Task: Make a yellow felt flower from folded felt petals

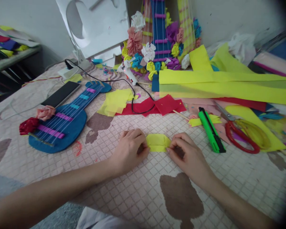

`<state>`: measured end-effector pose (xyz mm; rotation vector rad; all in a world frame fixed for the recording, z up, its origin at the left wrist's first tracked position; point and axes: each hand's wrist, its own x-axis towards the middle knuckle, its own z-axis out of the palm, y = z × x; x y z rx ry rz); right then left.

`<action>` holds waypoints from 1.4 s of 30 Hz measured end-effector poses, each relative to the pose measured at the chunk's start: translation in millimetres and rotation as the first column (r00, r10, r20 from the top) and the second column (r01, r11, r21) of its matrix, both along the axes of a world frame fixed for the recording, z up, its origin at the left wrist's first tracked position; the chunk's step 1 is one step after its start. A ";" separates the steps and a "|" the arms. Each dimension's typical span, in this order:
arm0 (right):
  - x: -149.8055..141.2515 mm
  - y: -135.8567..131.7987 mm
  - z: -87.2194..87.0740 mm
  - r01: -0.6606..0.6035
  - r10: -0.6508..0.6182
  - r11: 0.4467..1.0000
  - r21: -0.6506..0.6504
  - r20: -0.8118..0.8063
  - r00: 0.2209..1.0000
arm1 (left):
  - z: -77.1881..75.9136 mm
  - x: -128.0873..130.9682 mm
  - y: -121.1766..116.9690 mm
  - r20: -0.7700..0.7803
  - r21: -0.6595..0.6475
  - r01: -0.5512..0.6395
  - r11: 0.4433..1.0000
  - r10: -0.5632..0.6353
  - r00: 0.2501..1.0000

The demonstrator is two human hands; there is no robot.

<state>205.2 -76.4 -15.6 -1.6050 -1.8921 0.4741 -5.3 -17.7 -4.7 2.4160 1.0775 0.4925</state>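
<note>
**My two forearms (62, 187) reaching in over a quilted cloth (124, 197), with a yellow paper piece (157, 142) held between my hands.**

The cloth, the broadest surface here, underlies everything. My left hand (131, 146) and right hand (188, 152) are near its middle, each drawn to a narrow pinch of thumb and fingers: the left on the left end of the yellow paper piece, the right on its right end. The piece lies low over the cloth, directly between them, with a line, probably a fold, running from one hand toward the other.

Handling: I judge the paper very light, thin and soft, perhaps a little stiffer along the fold. It should grip well against the skin rather than slip, but crumple or tear under a hard pull. The two ends suit a light fingertip hold, with the cloth as backing.

Obscured parts, in descending size: the long yellow strips (228, 90) run out of my sight at the right, where the view darkens; the upright stringed pieces (160, 38) at the back are cut off above; a yellowish ring (264, 136) beside the red-handled scissors (228, 128) may be tape, but I cannot tell. Smallest, the paper's outermost ends are covered by my fingers, so how much each pinch takes in is unclear.
</note>
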 end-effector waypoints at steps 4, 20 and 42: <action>0.4 0.4 0.2 -0.013 0.013 1.000 0.006 -0.006 1.000 | 0.9 0.1 -0.6 0.008 -0.004 -0.007 1.000 0.007 1.000; 5.2 0.9 1.6 -0.109 0.106 0.992 -0.059 -0.055 0.993 | -0.1 -3.7 1.0 0.067 -0.055 0.060 0.997 -0.056 0.996; 3.0 2.9 -4.7 -0.003 0.001 1.000 -0.023 -0.063 0.998 | -2.5 -5.9 1.1 0.078 -0.091 -0.046 0.995 0.053 0.996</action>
